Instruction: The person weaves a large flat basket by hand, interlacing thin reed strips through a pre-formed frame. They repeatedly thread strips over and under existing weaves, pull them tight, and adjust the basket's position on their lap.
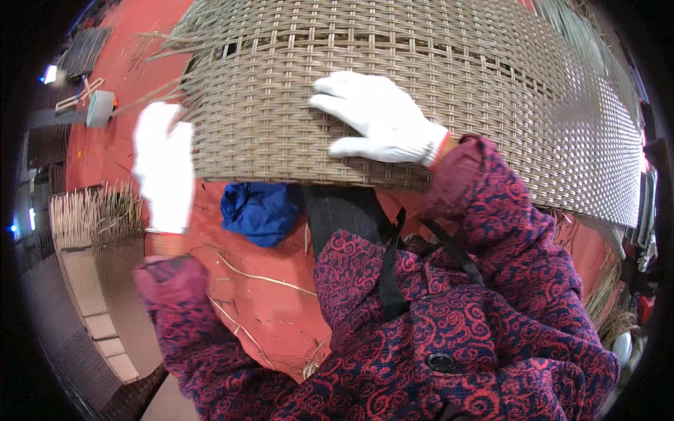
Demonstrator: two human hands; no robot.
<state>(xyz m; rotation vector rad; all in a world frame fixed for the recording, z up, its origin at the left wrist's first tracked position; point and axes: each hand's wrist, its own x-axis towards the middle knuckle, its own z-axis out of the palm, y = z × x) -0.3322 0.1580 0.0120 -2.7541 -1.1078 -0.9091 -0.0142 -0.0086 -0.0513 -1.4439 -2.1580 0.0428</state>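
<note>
A large brown-grey woven panel [281,105] of flat strands spreads in front of me, with loose strand ends fraying from its left edge. My right hand [379,119], in a white glove with a red-edged cuff, lies on the weave, fingers stretched out and thumb apart. Beside the panel's left edge, my left hand [163,168] is upright in a white glove and smeared by motion. Loose strands [151,95] pass close to its fingertips, but whether it grips any of them is unclear.
Below the panel's near edge, a blue cloth bundle [260,210] rests on the red floor [274,316]. Thin loose strands [242,270] lie about. At left stand another woven piece with upright strand ends [95,217] and a roll of tape [100,109].
</note>
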